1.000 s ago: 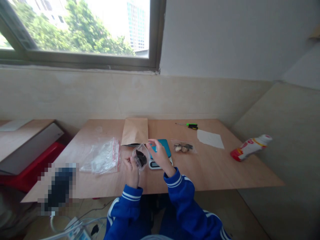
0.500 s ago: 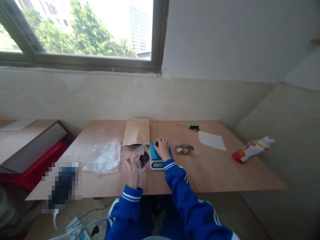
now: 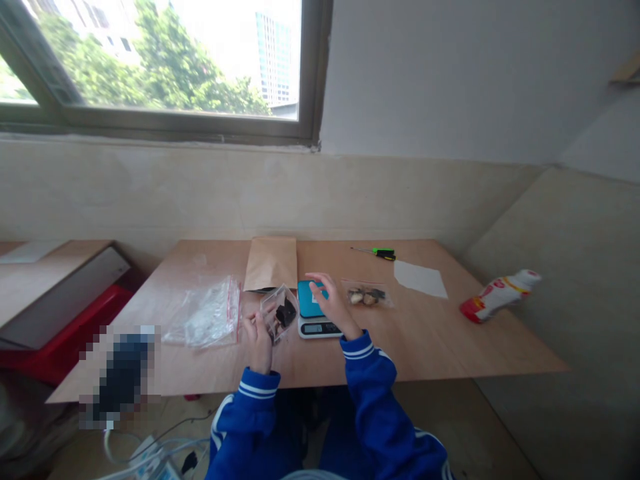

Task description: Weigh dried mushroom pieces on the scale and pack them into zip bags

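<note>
My left hand (image 3: 259, 335) pinches a small clear zip bag (image 3: 281, 311) with dark pieces inside, held just above the table. Hovering over the blue-topped kitchen scale (image 3: 314, 311), my right hand (image 3: 330, 303) has its fingers loosely spread and nothing that I can make out in them. A brown paper pouch (image 3: 271, 263) lies flat behind the scale. Right of the scale lies a second small clear bag (image 3: 369, 295) with light and dark pieces.
A pile of empty clear zip bags (image 3: 204, 312) lies at the left of the wooden table (image 3: 425, 340). A green-handled screwdriver (image 3: 380, 252), a white paper sheet (image 3: 419, 277) and a toppled white-and-red bottle (image 3: 497, 295) lie to the right. A red box (image 3: 60, 320) stands at the left.
My right hand dropped from beside the bag onto the scale top, then lifted off again. My left hand kept hold of the small bag and barely moved.
</note>
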Tool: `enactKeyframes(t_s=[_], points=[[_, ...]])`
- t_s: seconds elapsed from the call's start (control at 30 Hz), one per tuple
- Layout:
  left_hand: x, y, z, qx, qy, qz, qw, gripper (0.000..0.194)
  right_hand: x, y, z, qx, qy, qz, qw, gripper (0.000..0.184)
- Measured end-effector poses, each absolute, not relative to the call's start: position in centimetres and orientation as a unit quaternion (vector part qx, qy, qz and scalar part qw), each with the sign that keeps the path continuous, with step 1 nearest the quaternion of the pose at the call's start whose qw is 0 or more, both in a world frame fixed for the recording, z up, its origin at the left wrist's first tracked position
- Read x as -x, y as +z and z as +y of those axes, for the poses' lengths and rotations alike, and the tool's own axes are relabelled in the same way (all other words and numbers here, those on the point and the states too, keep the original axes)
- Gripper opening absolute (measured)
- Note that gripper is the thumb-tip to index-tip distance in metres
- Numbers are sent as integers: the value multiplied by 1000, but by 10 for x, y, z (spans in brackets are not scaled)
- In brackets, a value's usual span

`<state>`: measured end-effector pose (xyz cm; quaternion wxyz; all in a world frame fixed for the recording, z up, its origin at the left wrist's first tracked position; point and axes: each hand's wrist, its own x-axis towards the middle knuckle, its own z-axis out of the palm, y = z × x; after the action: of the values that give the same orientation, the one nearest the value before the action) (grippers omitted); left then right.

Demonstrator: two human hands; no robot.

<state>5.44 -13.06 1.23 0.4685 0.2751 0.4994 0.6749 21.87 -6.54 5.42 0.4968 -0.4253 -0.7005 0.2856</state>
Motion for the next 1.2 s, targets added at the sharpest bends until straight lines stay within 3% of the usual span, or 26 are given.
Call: enactKeyframes(t_s=[0.3, 0.5, 0.6, 0.7, 1.03, 1.2], points=[[-52, 42, -123, -325, 573, 440, 611, 39, -222, 38, -80, 400, 418, -644, 501, 33], [-53, 43, -126, -315, 576, 321, 683, 48, -227, 46, -97, 454, 373, -508, 629, 32], [-52, 39, -136, -384, 577, 289, 660, 52, -234, 47, -102, 503, 339, -404, 684, 38], [-56, 40, -145, -447, 575, 342, 593, 44, -242, 48, -108, 522, 321, -351, 708, 43], [-76, 58, -146, -418, 644, 455, 452, 30, -246, 59, -136, 499, 325, -509, 621, 37], [-69, 61, -141, -372, 680, 468, 425, 25, -251, 56, -139, 491, 347, -500, 623, 38]])
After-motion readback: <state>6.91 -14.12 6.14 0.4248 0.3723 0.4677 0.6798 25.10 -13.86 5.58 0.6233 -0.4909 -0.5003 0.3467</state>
